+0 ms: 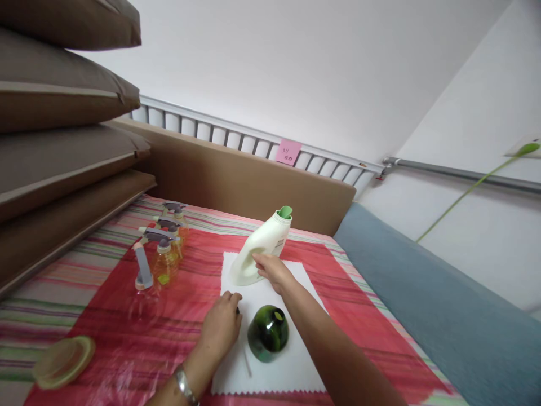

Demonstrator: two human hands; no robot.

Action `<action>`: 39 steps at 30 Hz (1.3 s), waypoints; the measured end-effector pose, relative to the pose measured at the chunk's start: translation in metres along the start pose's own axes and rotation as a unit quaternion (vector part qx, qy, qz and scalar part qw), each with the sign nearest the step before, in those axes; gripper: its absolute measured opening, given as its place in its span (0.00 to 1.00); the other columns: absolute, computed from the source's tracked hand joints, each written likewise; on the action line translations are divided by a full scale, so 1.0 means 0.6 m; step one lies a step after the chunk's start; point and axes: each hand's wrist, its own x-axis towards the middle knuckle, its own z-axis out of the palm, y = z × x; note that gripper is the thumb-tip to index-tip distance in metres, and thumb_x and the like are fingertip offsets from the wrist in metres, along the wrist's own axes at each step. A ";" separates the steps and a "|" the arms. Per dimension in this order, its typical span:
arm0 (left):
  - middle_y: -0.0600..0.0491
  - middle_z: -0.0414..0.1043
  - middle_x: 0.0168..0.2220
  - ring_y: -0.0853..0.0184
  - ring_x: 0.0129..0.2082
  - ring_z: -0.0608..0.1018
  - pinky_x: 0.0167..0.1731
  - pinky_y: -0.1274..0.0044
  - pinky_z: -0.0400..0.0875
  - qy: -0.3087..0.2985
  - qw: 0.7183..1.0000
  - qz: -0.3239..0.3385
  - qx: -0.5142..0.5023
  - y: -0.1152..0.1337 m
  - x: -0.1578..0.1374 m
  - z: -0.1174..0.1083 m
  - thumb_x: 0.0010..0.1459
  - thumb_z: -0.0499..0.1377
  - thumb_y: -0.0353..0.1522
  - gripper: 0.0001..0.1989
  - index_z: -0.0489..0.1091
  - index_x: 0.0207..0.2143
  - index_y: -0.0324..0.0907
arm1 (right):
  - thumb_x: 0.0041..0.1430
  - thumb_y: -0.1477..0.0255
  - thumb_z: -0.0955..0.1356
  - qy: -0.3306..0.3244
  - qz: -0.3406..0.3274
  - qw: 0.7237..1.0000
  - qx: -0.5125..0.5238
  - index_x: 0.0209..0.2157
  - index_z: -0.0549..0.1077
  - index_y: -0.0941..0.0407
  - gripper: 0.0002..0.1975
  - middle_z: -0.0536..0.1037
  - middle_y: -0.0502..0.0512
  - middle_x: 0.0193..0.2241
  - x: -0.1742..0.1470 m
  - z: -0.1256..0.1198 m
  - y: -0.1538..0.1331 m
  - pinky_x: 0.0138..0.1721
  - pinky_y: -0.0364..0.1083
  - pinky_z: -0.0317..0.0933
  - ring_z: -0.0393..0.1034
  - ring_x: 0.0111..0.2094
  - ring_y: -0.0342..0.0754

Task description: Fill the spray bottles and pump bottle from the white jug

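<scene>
A pale detergent bottle with a loop handle and a green piece in its mouth stands leaning at the back of a white cloth. The fingers of my right hand are closed against its side by the handle. Nearer me, a dark green glossy rounded vessel with a small opening sits on the same cloth. To its left, my left hand is closed around a thin tool; a dark bit shows at the fingers and a slim pale shaft points towards me. Its grip is partly hidden.
Several spray bottles stand at the left on red sheeting. A round pale lid lies nearer me. Stacked brown cushions rise at the left, a tan board behind. Blue-grey padding borders the right.
</scene>
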 end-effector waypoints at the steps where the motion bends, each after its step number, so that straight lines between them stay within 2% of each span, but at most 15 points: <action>1: 0.46 0.69 0.43 0.61 0.44 0.72 0.39 0.75 0.63 -0.007 1.000 -0.012 0.017 0.001 -0.001 0.003 0.52 0.53 0.28 0.18 0.65 0.47 0.42 | 0.48 0.66 0.70 0.001 0.007 1.000 0.018 0.30 0.73 0.58 0.10 0.75 0.53 0.32 0.006 0.006 0.002 0.36 0.47 0.61 0.67 0.35 0.47; 3: 0.45 0.68 0.42 0.59 0.41 0.74 0.36 0.74 0.64 -0.026 0.998 -0.046 0.044 0.002 -0.003 0.010 0.53 0.54 0.30 0.20 0.63 0.50 0.43 | 0.48 0.65 0.70 0.001 0.016 0.998 0.053 0.33 0.71 0.58 0.12 0.75 0.54 0.36 0.019 0.024 0.006 0.37 0.48 0.61 0.68 0.37 0.47; 7: 0.44 0.68 0.43 0.57 0.38 0.75 0.33 0.72 0.66 -0.052 0.994 -0.065 0.075 0.002 -0.005 0.030 0.51 0.58 0.36 0.23 0.63 0.51 0.46 | 0.43 0.62 0.72 0.008 0.014 0.992 0.129 0.31 0.69 0.55 0.15 0.75 0.51 0.32 0.040 0.063 0.012 0.37 0.44 0.62 0.68 0.39 0.48; 10: 0.43 0.68 0.43 0.57 0.37 0.76 0.32 0.72 0.67 -0.064 0.992 -0.054 0.089 0.006 -0.006 0.039 0.51 0.57 0.31 0.20 0.65 0.49 0.45 | 0.40 0.60 0.73 0.031 0.016 0.983 0.179 0.29 0.68 0.55 0.17 0.75 0.51 0.28 0.056 0.075 0.011 0.33 0.44 0.63 0.69 0.35 0.48; 15: 0.42 0.68 0.42 0.58 0.37 0.75 0.33 0.72 0.67 -0.056 0.991 -0.055 0.104 0.002 0.001 0.027 0.51 0.48 0.20 0.24 0.65 0.50 0.44 | 0.47 0.66 0.72 0.080 0.008 0.969 0.234 0.31 0.68 0.57 0.13 0.74 0.52 0.27 0.073 0.063 0.006 0.30 0.45 0.65 0.70 0.30 0.46; 20: 0.39 0.68 0.41 0.58 0.37 0.75 0.33 0.71 0.67 -0.050 0.989 -0.072 0.120 -0.010 0.008 0.018 0.54 0.43 0.18 0.26 0.65 0.51 0.44 | 0.58 0.71 0.66 0.125 -0.028 0.957 0.261 0.37 0.69 0.60 0.07 0.73 0.51 0.32 0.085 0.035 -0.001 0.30 0.44 0.66 0.69 0.30 0.42; 26: 0.42 0.69 0.43 0.58 0.39 0.74 0.34 0.71 0.67 -0.057 0.982 -0.083 0.159 -0.012 0.011 0.023 0.54 0.44 0.20 0.25 0.65 0.51 0.46 | 0.59 0.74 0.65 0.148 -0.066 0.944 0.286 0.35 0.69 0.61 0.05 0.72 0.50 0.31 0.101 -0.042 -0.046 0.27 0.42 0.67 0.69 0.28 0.41; 28: 0.42 0.68 0.45 0.55 0.43 0.72 0.39 0.67 0.66 -0.025 0.985 -0.068 0.160 -0.007 0.007 0.019 0.53 0.48 0.21 0.25 0.63 0.53 0.46 | 0.57 0.78 0.66 0.149 -0.083 0.942 0.289 0.32 0.69 0.61 0.01 0.72 0.48 0.28 0.092 -0.081 -0.065 0.27 0.40 0.67 0.69 0.27 0.39; 29: 0.42 0.66 0.47 0.54 0.46 0.70 0.42 0.66 0.65 -0.005 0.988 -0.052 0.147 -0.004 0.004 0.015 0.52 0.50 0.22 0.26 0.61 0.54 0.45 | 0.55 0.80 0.66 0.148 -0.091 0.942 0.287 0.30 0.68 0.61 0.02 0.72 0.47 0.27 0.082 -0.103 -0.074 0.28 0.39 0.68 0.69 0.27 0.39; 31: 0.43 0.62 0.52 0.56 0.50 0.66 0.48 0.66 0.60 0.011 0.997 -0.002 0.082 0.004 -0.005 0.006 0.49 0.52 0.23 0.28 0.60 0.55 0.44 | 0.51 0.84 0.68 0.140 -0.102 0.945 0.276 0.28 0.68 0.60 0.07 0.72 0.47 0.25 0.054 -0.150 -0.089 0.29 0.37 0.68 0.70 0.27 0.38; 34: 0.47 0.64 0.51 0.62 0.51 0.66 0.51 0.73 0.59 -0.065 0.992 0.073 -0.082 0.018 -0.022 -0.006 0.47 0.54 0.26 0.25 0.62 0.51 0.42 | 0.47 0.85 0.69 0.125 -0.098 0.957 0.244 0.28 0.69 0.59 0.08 0.73 0.49 0.24 -0.006 -0.221 -0.103 0.28 0.37 0.69 0.70 0.25 0.40; 36: 0.48 0.67 0.48 0.63 0.48 0.68 0.49 0.74 0.61 -0.118 0.978 0.078 -0.154 0.027 -0.033 -0.009 0.45 0.57 0.30 0.24 0.63 0.48 0.41 | 0.48 0.83 0.69 0.124 -0.086 0.963 0.223 0.28 0.69 0.59 0.07 0.73 0.50 0.23 -0.052 -0.264 -0.108 0.27 0.39 0.70 0.70 0.23 0.41; 39: 0.47 0.68 0.46 0.58 0.47 0.69 0.47 0.70 0.63 -0.109 0.978 0.056 -0.167 0.039 -0.043 -0.002 0.41 0.62 0.37 0.28 0.63 0.47 0.40 | 0.49 0.82 0.69 0.126 -0.060 0.970 0.198 0.28 0.70 0.59 0.06 0.73 0.50 0.22 -0.123 -0.316 -0.104 0.28 0.41 0.71 0.70 0.23 0.42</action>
